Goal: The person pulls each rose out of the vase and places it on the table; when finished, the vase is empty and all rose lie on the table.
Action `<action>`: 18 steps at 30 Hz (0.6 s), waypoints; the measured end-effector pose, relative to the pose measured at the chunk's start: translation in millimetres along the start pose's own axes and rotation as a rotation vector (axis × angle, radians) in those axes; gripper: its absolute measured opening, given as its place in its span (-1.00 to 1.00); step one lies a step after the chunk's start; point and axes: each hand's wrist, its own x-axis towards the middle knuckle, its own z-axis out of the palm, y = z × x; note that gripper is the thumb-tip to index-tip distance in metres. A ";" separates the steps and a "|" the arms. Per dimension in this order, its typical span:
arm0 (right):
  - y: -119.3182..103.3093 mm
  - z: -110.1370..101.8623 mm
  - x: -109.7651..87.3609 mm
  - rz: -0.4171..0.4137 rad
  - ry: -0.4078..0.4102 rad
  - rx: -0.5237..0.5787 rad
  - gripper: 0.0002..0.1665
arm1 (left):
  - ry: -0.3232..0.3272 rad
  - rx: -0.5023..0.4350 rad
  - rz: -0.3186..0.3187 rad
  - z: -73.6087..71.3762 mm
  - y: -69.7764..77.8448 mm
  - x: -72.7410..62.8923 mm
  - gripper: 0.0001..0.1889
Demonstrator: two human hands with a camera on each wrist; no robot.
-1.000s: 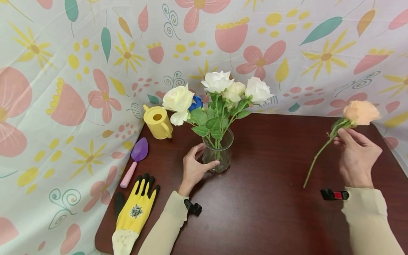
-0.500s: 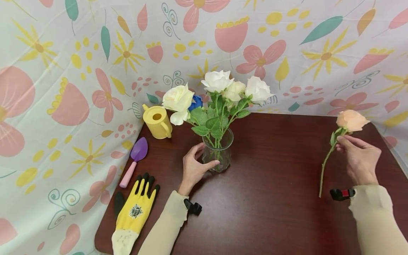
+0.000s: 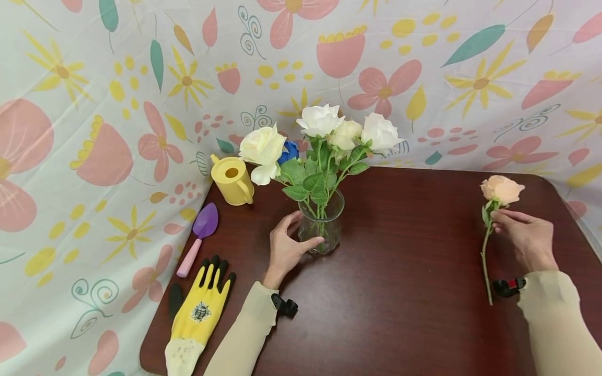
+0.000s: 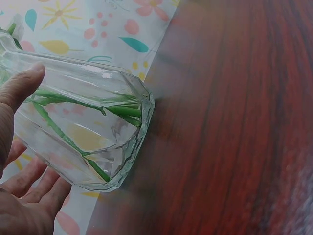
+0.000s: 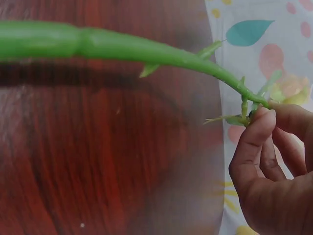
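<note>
My left hand [image 3: 288,248] curls its thumb and fingers round the lower part of a clear glass vase [image 3: 333,232]. In the left wrist view the faceted vase [image 4: 93,122] shows green stems inside, with my thumb on its near side. White and cream roses [image 3: 321,121] and a partly hidden blue flower [image 3: 289,151] stand in it. Over the right side of the table, my right hand [image 3: 527,237] pinches a peach rose [image 3: 503,189] just below its bloom, the stem hanging down. In the right wrist view thumb and forefinger meet on the thorny green stem [image 5: 161,54].
On the left of the dark wooden table [image 3: 400,292] stand a yellow watering can [image 3: 232,183], a purple trowel with a pink handle [image 3: 205,222] and a yellow-black work glove [image 3: 199,308]. A flower-print cloth [image 3: 155,94] hangs behind and to the left.
My right hand has brought the peach rose leftward and lower; its stem has swung from slanting to nearly upright. The left hand and the vase have stayed in place.
</note>
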 end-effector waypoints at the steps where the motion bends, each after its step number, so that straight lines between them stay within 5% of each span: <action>1: 1.3 -1.3 0.9 0.003 -0.009 -0.015 -0.70 | 0.001 0.000 0.001 0.0 0.1 -0.1 -0.18; 18: 14.7 -11.8 13.4 -0.012 -0.066 -0.279 -0.61 | 0.001 -0.010 -0.003 0.4 -0.4 -0.3 -0.19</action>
